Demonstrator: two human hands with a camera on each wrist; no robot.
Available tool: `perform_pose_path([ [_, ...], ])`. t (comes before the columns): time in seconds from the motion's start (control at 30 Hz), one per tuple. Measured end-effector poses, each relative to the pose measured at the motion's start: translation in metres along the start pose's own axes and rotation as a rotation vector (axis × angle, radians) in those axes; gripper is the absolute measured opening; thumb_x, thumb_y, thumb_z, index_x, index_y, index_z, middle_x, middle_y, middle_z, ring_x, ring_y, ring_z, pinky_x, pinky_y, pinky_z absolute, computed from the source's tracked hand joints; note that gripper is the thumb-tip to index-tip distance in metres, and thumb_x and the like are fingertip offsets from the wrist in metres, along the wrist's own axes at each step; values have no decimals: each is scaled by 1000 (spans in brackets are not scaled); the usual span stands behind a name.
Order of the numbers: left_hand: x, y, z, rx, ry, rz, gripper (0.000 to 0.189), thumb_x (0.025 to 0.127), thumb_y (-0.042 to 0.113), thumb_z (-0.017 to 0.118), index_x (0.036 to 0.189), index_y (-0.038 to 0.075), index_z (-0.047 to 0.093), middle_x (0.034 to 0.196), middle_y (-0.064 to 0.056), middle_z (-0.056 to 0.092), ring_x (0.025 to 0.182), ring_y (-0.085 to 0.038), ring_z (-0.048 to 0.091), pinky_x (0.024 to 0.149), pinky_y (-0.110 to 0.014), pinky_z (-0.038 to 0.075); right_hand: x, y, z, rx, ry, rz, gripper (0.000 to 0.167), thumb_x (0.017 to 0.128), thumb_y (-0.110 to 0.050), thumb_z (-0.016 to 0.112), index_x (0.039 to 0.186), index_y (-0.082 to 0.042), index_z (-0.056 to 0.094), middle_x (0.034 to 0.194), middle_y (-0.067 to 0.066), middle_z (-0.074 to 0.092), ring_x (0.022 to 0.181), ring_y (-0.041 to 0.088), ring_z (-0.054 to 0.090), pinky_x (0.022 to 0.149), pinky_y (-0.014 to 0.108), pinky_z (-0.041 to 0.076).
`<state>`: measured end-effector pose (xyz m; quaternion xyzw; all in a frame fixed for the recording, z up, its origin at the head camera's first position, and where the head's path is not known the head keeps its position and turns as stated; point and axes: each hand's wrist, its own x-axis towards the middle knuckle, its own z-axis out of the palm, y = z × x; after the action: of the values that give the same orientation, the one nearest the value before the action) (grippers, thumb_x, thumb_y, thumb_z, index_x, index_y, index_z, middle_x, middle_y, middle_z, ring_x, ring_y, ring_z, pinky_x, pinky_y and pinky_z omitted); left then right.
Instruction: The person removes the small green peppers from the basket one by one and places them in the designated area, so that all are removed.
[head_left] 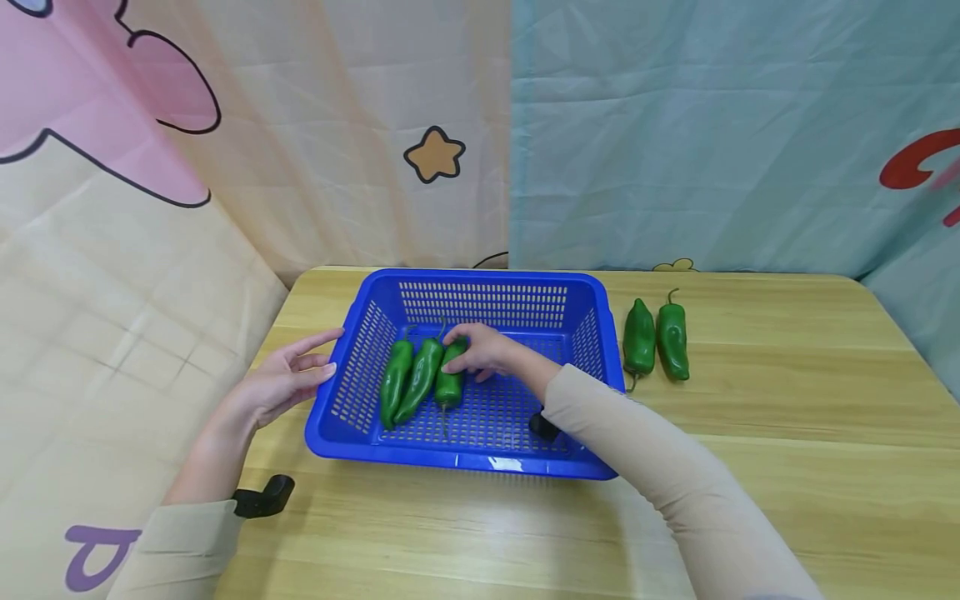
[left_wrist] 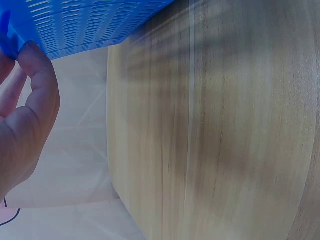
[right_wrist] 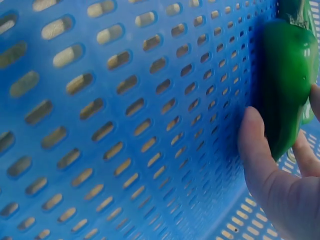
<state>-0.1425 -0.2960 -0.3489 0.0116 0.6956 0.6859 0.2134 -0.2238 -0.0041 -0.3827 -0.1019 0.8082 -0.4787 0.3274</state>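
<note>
A blue plastic basket [head_left: 491, 460] with slotted walls stands on the wooden table. Inside it, toward its left end, three long green peppers lie side by side: one by the left wall [head_left: 395, 383], a middle one [head_left: 420, 382] and a third [head_left: 448, 390]. My right hand [head_left: 483, 348] reaches in from the right and holds the third pepper between thumb and fingers, its stem pointing toward me. In the right wrist view the fingers flank this pepper [right_wrist: 290, 75] close over the basket floor. With thumb and fingertips, my left hand [head_left: 281, 379] holds the basket's left rim [left_wrist: 22, 42].
Two more green peppers, a left one [head_left: 639, 337] and a right one [head_left: 673, 342], lie on the table [head_left: 787, 400] just right of the basket. Behind the table hangs a printed curtain [head_left: 675, 150]. Each wrist carries a black camera mount.
</note>
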Motion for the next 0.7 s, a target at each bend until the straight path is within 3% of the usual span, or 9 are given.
perform_pose_path([
  [0.17, 0, 1, 1, 16, 17, -9, 61, 92, 6, 58, 146, 11, 29, 99, -3, 65, 88, -17, 65, 79, -29, 54, 1, -1, 4, 41, 14, 5, 48, 77, -6, 76, 119, -9, 53, 117, 17, 48, 80, 30, 61, 65, 39, 57],
  [0.7, -1, 1, 2, 24, -2, 8, 63, 92, 4, 57, 147, 7, 25, 100, -3, 65, 88, -17, 65, 79, -29, 54, 2, 0, 8, 67, 39, -8, 44, 76, -4, 76, 111, -7, 49, 116, 19, 47, 85, 31, 64, 64, 38, 57],
])
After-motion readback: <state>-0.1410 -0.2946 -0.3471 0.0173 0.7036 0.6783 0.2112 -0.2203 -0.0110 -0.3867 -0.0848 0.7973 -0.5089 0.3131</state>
